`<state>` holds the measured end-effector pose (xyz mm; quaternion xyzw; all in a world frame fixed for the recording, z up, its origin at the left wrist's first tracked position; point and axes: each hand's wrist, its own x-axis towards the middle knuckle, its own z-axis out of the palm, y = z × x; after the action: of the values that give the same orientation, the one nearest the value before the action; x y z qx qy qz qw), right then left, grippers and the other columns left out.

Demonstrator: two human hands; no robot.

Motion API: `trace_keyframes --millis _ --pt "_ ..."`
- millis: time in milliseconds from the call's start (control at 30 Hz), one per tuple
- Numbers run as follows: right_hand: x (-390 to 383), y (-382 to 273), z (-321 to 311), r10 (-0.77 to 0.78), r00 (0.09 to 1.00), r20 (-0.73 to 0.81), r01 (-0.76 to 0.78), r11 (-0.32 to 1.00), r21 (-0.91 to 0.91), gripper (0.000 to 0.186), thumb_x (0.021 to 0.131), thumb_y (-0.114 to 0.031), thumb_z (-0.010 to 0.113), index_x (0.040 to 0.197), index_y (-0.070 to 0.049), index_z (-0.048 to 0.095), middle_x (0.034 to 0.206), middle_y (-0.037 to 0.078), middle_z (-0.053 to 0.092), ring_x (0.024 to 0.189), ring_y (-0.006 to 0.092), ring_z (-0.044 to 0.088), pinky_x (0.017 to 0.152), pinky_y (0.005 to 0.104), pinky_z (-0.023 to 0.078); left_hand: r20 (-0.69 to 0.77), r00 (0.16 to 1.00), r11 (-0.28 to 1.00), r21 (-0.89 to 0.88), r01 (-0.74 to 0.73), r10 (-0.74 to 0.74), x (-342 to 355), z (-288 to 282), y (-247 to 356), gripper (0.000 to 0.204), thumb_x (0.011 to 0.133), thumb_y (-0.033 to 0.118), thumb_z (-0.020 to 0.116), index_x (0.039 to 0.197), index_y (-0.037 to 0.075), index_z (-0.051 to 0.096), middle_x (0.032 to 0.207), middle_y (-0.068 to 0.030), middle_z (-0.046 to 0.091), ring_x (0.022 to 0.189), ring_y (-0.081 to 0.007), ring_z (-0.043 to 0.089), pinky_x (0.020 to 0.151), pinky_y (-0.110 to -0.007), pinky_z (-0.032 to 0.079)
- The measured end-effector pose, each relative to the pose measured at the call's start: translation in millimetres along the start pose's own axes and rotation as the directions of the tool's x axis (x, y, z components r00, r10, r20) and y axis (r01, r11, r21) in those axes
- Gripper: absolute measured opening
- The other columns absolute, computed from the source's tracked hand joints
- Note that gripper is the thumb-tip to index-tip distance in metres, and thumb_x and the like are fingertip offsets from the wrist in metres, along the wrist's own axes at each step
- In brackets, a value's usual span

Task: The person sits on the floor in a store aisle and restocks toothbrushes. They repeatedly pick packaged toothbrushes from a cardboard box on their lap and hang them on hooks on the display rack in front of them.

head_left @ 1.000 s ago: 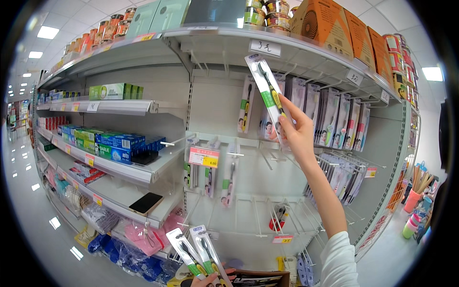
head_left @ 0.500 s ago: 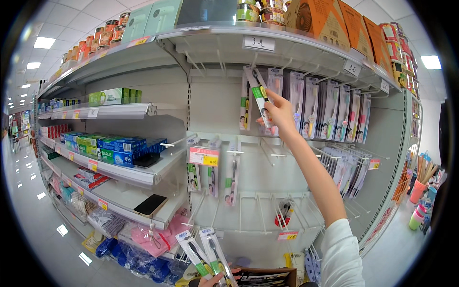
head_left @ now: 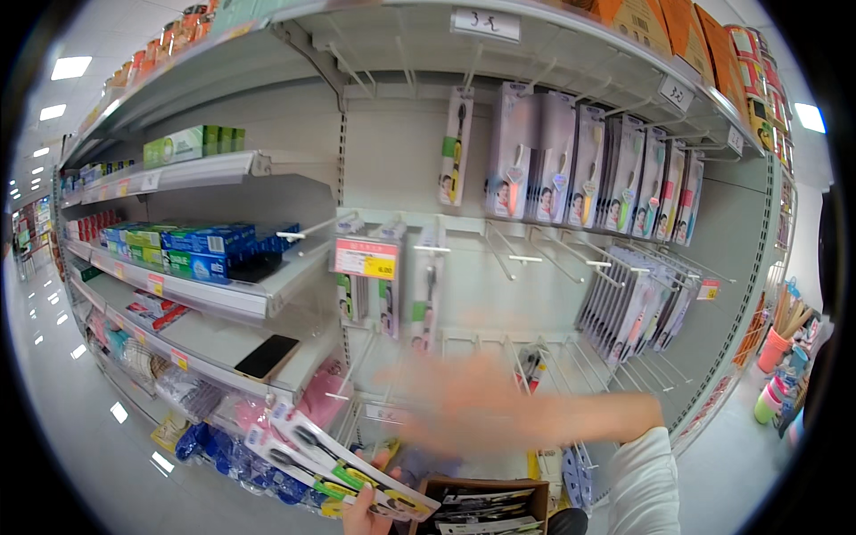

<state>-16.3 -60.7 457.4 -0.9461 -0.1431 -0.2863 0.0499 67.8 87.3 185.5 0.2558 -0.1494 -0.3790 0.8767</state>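
At the lower middle, my left hand [head_left: 364, 510] is closed on several packaged toothbrushes [head_left: 343, 468], fanned out and tilted, with black heads and green-and-yellow print. My right hand [head_left: 459, 406] is a blur above and right of them; its fingers are smeared, and I cannot tell whether it holds anything. A similar packaged toothbrush [head_left: 456, 147] hangs upright from a hook on the upper rack. Below my right hand is an open cardboard box [head_left: 541, 499] with several dark packages inside.
Packs of lighter toothbrushes [head_left: 584, 169] hang at the upper right, with more packs [head_left: 624, 303] below. Metal hooks [head_left: 526, 259] jut out from the back panel. On the left shelves are toothpaste boxes [head_left: 192, 254] and a black phone [head_left: 267, 357].
My right hand has come down from the upper hooks toward the box. My left hand and its toothbrush packs have moved left and lean further over. The view has shifted.
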Motion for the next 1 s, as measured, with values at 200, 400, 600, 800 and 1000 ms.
trace_keyframes --millis 200,400,600,800,1000 --pt "-53 -27 57 -0.076 0.932 0.355 0.116 0.989 -0.093 0.071 0.085 -0.022 0.057 0.146 -0.015 0.020 0.080 0.002 0.055 0.053 0.0173 0.054 0.040 0.0275 0.038 0.014 0.995 0.992 0.078 -0.100 0.099 -4 30 -17 0.032 0.096 0.026 0.046 0.116 0.001 0.051 0.109 -0.0131 0.058 0.096 -0.0239 0.057 0.082 -0.039 0.048" --pt "-60 0 56 -0.003 0.951 0.310 -0.125 0.911 0.393 0.071 0.085 -0.010 0.053 0.146 -0.019 0.018 0.098 0.003 0.058 0.056 0.0192 0.056 0.045 0.0273 0.044 -0.034 0.999 0.997 0.078 0.008 -0.006 -4 49 -12 0.039 0.098 0.028 0.040 0.089 -0.004 0.060 0.075 -0.0113 0.065 0.069 -0.0227 0.063 0.065 -0.033 0.052" --pt "-11 14 -56 0.426 0.873 -0.238 -0.346 0.884 0.314 0.058 0.084 0.002 0.048 0.138 -0.014 0.037 0.111 0.009 0.060 0.061 0.0143 0.058 0.052 0.0272 0.053 -0.008 0.999 0.834 0.550 -0.040 0.053 -4 68 15 0.051 0.099 0.039 0.034 0.070 0.003 0.057 0.057 -0.0080 0.056 0.051 -0.0184 0.055 0.049 -0.027 0.044" --pt "13 67 -125 0.351 0.801 -0.484 -0.245 0.931 0.270 0.050 0.084 0.003 0.048 0.132 -0.010 0.044 0.088 0.005 0.059 0.054 0.0051 0.050 0.044 0.0235 0.049 0.176 0.949 0.963 0.123 0.241 -0.260 -10 67 16 0.048 0.096 0.041 0.040 0.058 0.012 0.040 0.043 0.0010 0.032 0.036 -0.0114 0.031 0.034 -0.025 0.023" --pt "39 100 -147 0.217 0.799 -0.561 -0.129 0.973 0.192 0.044 0.087 -0.003 0.052 0.130 -0.007 0.046 0.082 0.004 0.060 0.061 0.0055 0.052 0.049 0.0222 0.046 0.185 0.898 0.908 0.214 0.359 -0.399 -6 53 9 0.042 0.097 0.036 0.042 0.071 0.006 0.058 0.044 0.0020 0.038 0.037 -0.0089 0.036 0.035 -0.023 0.027"
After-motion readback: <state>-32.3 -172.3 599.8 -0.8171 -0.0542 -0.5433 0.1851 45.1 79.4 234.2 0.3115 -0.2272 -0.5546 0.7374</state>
